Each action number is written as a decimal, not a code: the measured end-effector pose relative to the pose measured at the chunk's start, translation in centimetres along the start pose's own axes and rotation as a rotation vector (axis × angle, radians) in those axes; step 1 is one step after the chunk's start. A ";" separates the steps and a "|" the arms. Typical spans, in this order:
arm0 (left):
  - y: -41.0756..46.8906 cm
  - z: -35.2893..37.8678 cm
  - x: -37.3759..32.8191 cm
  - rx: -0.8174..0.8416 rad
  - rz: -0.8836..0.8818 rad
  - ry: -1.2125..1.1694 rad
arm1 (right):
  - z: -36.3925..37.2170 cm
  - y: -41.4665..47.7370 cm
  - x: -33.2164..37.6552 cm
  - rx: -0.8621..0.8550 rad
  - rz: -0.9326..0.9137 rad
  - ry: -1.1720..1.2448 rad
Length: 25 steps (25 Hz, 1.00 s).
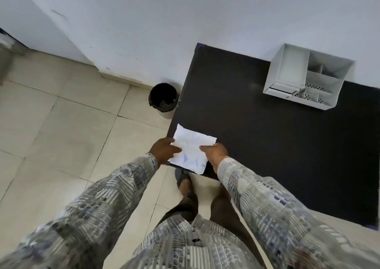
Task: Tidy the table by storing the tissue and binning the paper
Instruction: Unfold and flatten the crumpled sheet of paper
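A creased white sheet of paper (192,145) with faint blue marks lies at the near left corner of the dark table (267,145), hanging a little over the edge. My left hand (164,150) grips its left edge. My right hand (214,151) holds its right edge, fingers on top. A black-lined waste bin (163,100) stands on the floor just left of the table, beyond the paper. No tissue shows in this view.
A white metal organiser (304,77) with several compartments stands at the table's far side against the wall. Beige floor tiles (72,125) spread to the left. My feet in sandals (184,179) are close to the table's near corner.
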<state>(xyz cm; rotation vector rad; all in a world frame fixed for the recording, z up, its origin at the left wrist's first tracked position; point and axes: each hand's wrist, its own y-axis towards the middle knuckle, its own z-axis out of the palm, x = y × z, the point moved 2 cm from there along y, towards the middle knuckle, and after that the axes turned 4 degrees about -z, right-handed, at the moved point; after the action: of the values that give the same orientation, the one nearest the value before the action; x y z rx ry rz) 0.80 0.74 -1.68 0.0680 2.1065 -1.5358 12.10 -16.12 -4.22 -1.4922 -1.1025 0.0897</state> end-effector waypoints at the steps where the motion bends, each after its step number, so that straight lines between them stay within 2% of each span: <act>1: 0.2 0.0 0.1 0.001 -0.030 -0.008 | 0.2 0.8 -0.4 -0.008 0.040 0.034; 2: 0.4 0.0 0.0 0.004 -0.049 -0.019 | 0.2 1.4 -0.6 -0.030 0.100 0.067; 6: 0.7 -0.1 0.7 0.005 -0.069 -0.084 | 0.4 6.6 -4.3 -0.103 0.144 0.088; 10: 0.2 0.4 0.5 0.048 -0.078 -0.140 | 0.0 -0.3 0.6 0.086 0.192 0.189; 12: -1.0 1.0 -0.7 0.106 -0.093 -0.205 | -0.3 -1.9 2.1 0.144 0.051 0.099; 14: -2.8 1.5 -2.7 0.180 -0.141 -0.301 | -1.1 -4.0 4.4 0.058 -0.321 -0.252; 16: -4.4 1.9 -5.2 0.342 -0.155 -0.470 | -2.4 -7.3 6.5 -0.018 -0.740 -0.655; 18: -5.9 2.0 -7.7 0.531 -0.122 -0.681 | -4.0 -10.3 7.7 0.052 -0.986 -0.831; 20: -6.8 2.1 -9.5 0.567 -0.064 -0.737 | -6.2 -12.5 8.7 0.091 -1.014 -0.760; 22: -7.1 2.3 -10.8 0.551 0.051 -0.678 | -8.3 -13.4 9.5 -0.042 -0.950 -0.618; 24: -7.8 2.8 -11.8 0.528 0.170 -0.620 | -10.1 -13.9 10.3 -0.170 -0.927 -0.641; 25: -8.2 3.2 -12.3 0.519 0.206 -0.608 | -10.8 -14.0 10.6 -0.180 -0.917 -0.648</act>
<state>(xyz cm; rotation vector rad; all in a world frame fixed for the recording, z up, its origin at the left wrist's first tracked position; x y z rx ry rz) 9.77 -1.86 10.20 -0.0009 1.1742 -1.6718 16.66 -19.44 15.59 -0.9849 -2.2782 -0.1857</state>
